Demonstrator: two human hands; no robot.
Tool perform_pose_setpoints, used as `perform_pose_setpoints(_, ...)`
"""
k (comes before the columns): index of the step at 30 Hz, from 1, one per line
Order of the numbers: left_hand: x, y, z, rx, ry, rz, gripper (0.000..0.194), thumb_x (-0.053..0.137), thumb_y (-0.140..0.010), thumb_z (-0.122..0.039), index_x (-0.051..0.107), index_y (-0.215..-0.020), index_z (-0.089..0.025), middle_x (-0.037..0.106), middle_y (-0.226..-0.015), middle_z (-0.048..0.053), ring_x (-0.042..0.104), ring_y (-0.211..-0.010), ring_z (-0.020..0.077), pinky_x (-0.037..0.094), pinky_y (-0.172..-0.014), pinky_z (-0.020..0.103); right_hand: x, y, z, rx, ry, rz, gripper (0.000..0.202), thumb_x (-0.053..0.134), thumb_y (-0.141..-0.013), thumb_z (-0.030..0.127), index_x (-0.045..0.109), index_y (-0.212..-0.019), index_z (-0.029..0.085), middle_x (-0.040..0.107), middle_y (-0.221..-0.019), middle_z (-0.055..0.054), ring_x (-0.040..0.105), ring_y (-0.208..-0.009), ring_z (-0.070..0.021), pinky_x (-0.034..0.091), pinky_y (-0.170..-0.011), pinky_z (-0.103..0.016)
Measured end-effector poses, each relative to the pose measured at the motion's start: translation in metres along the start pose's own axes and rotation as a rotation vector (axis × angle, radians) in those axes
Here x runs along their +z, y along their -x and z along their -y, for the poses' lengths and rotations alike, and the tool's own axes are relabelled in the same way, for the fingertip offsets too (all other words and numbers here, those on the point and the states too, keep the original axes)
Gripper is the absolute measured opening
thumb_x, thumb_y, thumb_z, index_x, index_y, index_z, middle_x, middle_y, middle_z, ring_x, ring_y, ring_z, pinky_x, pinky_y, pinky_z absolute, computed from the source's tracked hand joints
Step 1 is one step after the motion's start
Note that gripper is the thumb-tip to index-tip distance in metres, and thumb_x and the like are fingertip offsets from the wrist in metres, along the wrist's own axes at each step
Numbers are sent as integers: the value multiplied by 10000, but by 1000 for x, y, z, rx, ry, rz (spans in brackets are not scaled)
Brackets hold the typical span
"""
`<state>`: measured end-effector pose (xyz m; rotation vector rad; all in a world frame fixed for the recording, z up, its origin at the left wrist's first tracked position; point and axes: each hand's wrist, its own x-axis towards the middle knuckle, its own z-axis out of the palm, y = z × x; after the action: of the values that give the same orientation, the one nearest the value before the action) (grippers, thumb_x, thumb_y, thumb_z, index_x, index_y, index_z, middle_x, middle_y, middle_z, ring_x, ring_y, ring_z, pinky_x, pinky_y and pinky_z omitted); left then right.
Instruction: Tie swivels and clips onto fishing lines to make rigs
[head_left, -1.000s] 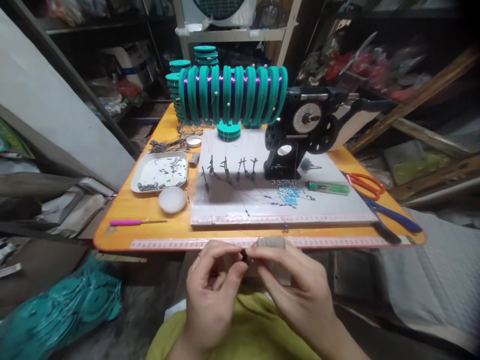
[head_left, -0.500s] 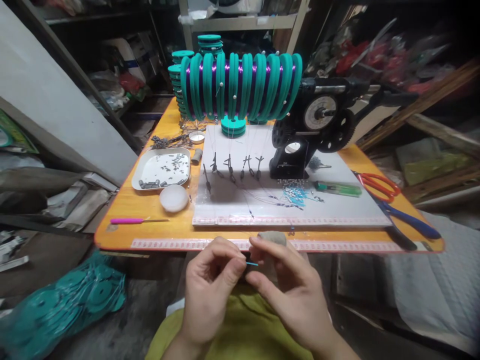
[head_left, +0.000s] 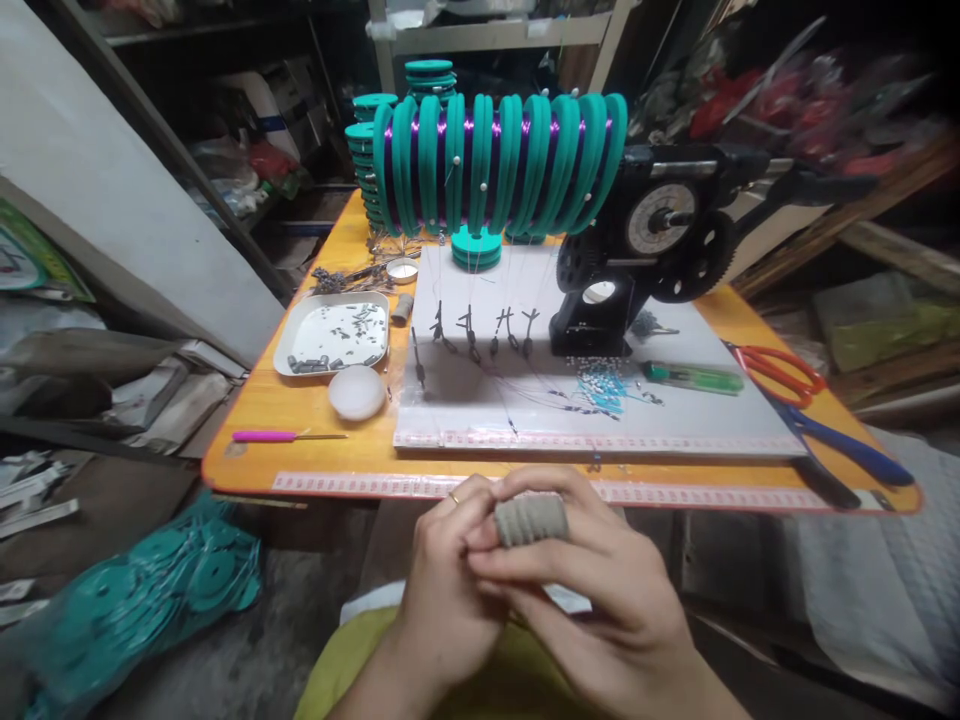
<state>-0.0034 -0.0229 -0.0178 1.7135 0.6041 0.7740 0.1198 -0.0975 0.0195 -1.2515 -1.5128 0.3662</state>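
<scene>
My left hand (head_left: 454, 560), with a ring on one finger, is closed in front of the table's near edge. My right hand (head_left: 600, 560) meets it, fingertips pressed against the left fingers. A grey ribbed finger wrap (head_left: 532, 520) sits around one right finger. Whatever lies between the fingertips is hidden. Beyond the hands, thin lines hang from a row of teal spools (head_left: 499, 165) wound with purple line, with small dark weighted pieces (head_left: 472, 345) at their ends on a white board (head_left: 487, 410). Blue short bits (head_left: 602, 388) lie in a pile there.
A black geared winder (head_left: 600, 325) carries the spools. On the left are a white tray (head_left: 330, 312) of grey bits, a small bowl (head_left: 356, 393) and a pink-handled hook tool (head_left: 266, 437). A green cutter (head_left: 694, 377), orange-handled scissors (head_left: 784, 372) and blue-handled pliers (head_left: 851, 445) lie right.
My hands have come together and the right has turned, bringing its wrapped finger to the front. The thin blue piece at my left fingertips is now hidden. The view has shifted slightly left.
</scene>
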Motion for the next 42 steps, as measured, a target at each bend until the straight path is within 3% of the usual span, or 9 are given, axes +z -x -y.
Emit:
perform_pose_setpoints(5,0,7,-1,-39,196,-88,119,613,-878,-161,618,-957,-249,592,-812,7,497,-604,111,414,-523,209,4,10,-7,219,-135,-221,222,717,-837,86,753,-912,293,744,-905,-7,666,-893,-194,576,-774,-325)
perform_pose_setpoints(11,1,6,-7,-24,199,-200,84,670,-850,-147,662,-800,-213,577,-715,-9,416,-509,66,356,-441,159,11,24,-13,367,-278,-332,167,752,-850,173,783,-900,330,772,-888,-4,713,-891,-177,594,-805,-280)
perform_pose_setpoints(16,-1,3,-13,6,171,-269,114,742,-778,-129,672,-734,-208,548,-635,-41,434,-492,54,360,-432,137,18,28,-20,491,-644,-448,71,819,-801,266,773,-839,306,760,-892,-13,736,-846,-170,618,-774,-263)
perform_pose_setpoints(22,0,4,-13,118,48,-245,129,737,-786,-106,747,-822,-229,529,-598,-46,448,-513,66,398,-478,159,23,27,-19,619,-920,-449,110,831,-786,316,740,-788,254,733,-903,-21,698,-701,-111,600,-685,-196)
perform_pose_setpoints(26,1,5,-13,169,-46,-251,146,732,-780,-91,727,-822,-231,487,-590,-59,414,-501,65,364,-460,167,25,27,-17,674,-975,-424,125,814,-804,335,722,-799,250,713,-946,-22,685,-776,-118,586,-727,-206)
perform_pose_setpoints(31,3,5,-14,177,-97,-244,167,686,-783,-63,674,-826,-223,503,-639,-50,433,-528,76,380,-465,173,27,29,-16,669,-1004,-363,113,781,-834,339,710,-827,251,685,-967,-26,683,-776,-146,588,-747,-272)
perform_pose_setpoints(42,3,6,-16,189,-127,-229,194,647,-769,-35,640,-817,-223,501,-660,-48,442,-537,74,389,-459,162,27,28,-15,668,-1077,-318,60,744,-882,304,727,-857,252,654,-988,4,660,-816,-96,541,-791,-189)
